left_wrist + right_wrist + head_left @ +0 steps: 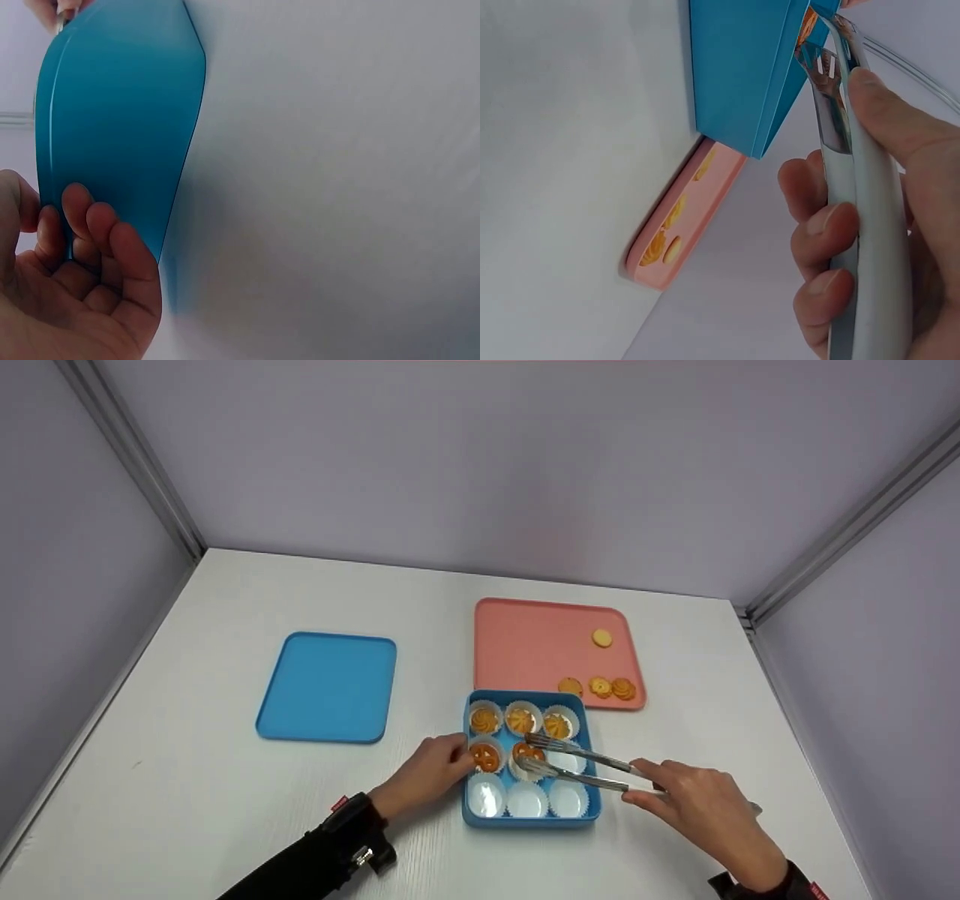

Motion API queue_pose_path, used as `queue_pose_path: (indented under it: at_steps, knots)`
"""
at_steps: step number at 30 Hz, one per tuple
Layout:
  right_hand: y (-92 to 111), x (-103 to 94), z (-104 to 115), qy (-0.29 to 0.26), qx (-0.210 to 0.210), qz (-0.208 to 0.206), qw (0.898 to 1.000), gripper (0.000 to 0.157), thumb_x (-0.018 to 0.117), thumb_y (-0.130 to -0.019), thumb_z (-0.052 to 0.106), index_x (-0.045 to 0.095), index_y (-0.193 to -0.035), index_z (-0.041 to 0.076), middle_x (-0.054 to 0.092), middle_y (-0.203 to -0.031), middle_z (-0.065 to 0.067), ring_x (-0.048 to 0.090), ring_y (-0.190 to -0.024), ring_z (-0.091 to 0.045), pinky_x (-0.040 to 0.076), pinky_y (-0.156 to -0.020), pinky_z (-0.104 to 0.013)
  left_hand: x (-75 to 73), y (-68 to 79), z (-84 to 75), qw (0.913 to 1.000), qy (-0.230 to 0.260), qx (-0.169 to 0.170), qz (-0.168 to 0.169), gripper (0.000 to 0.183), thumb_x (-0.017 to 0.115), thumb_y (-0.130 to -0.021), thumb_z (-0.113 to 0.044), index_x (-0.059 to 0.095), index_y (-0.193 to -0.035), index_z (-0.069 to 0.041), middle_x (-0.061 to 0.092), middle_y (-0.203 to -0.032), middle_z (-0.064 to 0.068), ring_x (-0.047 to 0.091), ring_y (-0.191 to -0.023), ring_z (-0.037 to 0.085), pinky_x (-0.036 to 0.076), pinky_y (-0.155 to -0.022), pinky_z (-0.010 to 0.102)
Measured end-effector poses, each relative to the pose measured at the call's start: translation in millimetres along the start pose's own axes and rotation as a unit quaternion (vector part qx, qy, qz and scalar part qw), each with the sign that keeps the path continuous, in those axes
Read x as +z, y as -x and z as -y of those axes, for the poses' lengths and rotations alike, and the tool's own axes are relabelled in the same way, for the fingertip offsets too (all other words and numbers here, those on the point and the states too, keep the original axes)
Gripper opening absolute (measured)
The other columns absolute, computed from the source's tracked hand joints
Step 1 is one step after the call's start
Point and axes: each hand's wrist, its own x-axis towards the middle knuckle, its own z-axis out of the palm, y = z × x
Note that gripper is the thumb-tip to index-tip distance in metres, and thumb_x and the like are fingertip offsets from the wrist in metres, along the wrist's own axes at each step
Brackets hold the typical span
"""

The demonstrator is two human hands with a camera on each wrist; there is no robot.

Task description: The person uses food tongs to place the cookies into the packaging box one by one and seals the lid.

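My left hand (pixel 424 780) grips the left rim of a blue box (pixel 531 823), thumb over the edge and fingers against the outer wall, as the left wrist view (pixel 97 277) shows. The box holds white paper cups in rows. Swirled cookies (pixel 484 721) lie in the back cups, and a pretzel-shaped cookie (pixel 486 757) in the middle-left one. With my right hand (pixel 705 806) I hold metal food tongs (pixel 877 225) with white handles. Their tips are either side of another pretzel-shaped cookie (pixel 528 751) at the centre cup; whether they touch it I cannot tell.
Behind the box lies a pink tray (pixel 532 641), its front edge partly hidden by the box. Several cookies (pixel 623 688) sit on its right side, one round pale cookie (pixel 602 637) farther back. A flat blue tray (pixel 330 686) is at the left. Grey panels enclose the white table (pixel 187 795).
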Motion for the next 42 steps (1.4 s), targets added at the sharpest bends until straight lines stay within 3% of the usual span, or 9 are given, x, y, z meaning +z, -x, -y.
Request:
queue_pose_path:
  at_steps: [7,13,20,30,42]
  knots:
    - [-1.7,1.6,2.1,0.026,-0.017,0.001,1.0,0.051,0.064,-0.079,0.064,0.073,-0.108,0.023,0.059,-0.062,0.012,0.047,-0.048,0.0,0.044,-0.048,-0.022,-0.6,0.0,-0.6,0.9999,0.006,-0.01,0.003,0.018,0.055,-0.089,-0.012,0.047,-0.073,-0.014,0.039,-0.061,-0.008,0.043,-0.059,0.007,0.032,-0.056,0.024]
    - [-1.3,4.6,1.5,0.042,-0.042,-0.019,0.998,0.045,0.071,-0.077,0.058,0.072,-0.106,0.024,0.06,-0.065,0.009,0.048,-0.047,-0.003,0.042,-0.045,-0.023,-0.2,-0.5,0.6,0.9999,0.013,-0.004,0.006,0.017,0.055,-0.089,-0.012,0.048,-0.073,-0.013,0.039,-0.062,-0.007,0.041,-0.059,0.008,0.031,-0.056,0.025]
    - [-2.7,3.6,3.1,0.054,-0.05,-0.01,0.997,0.049,0.061,-0.081,0.065,0.071,-0.105,0.024,0.058,-0.063,0.01,0.045,-0.046,-0.002,0.04,-0.044,-0.022,-0.3,-0.5,0.5,0.9998,0.017,-0.003,0.007,0.017,0.055,-0.09,-0.013,0.048,-0.074,-0.013,0.04,-0.062,-0.007,0.042,-0.059,0.008,0.032,-0.055,0.025]
    - [-6.4,1.3,6.0,0.06,-0.053,-0.003,0.997,0.045,0.073,-0.077,0.056,0.072,-0.106,0.022,0.063,-0.065,0.006,0.052,-0.047,-0.007,0.042,-0.045,-0.021,-0.6,0.0,-0.9,0.9997,0.019,-0.009,0.009,0.017,0.055,-0.09,-0.014,0.048,-0.074,-0.013,0.04,-0.063,-0.007,0.043,-0.06,0.008,0.032,-0.056,0.025]
    - [-9.6,0.1,5.9,0.055,-0.05,0.002,0.997,0.047,0.074,-0.076,0.055,0.073,-0.107,0.02,0.062,-0.064,0.007,0.055,-0.049,-0.008,0.044,-0.045,-0.025,-1.1,0.1,-1.8,1.0,0.008,-0.005,0.003,0.017,0.054,-0.088,-0.013,0.047,-0.073,-0.013,0.039,-0.062,-0.008,0.041,-0.059,0.008,0.031,-0.055,0.025]
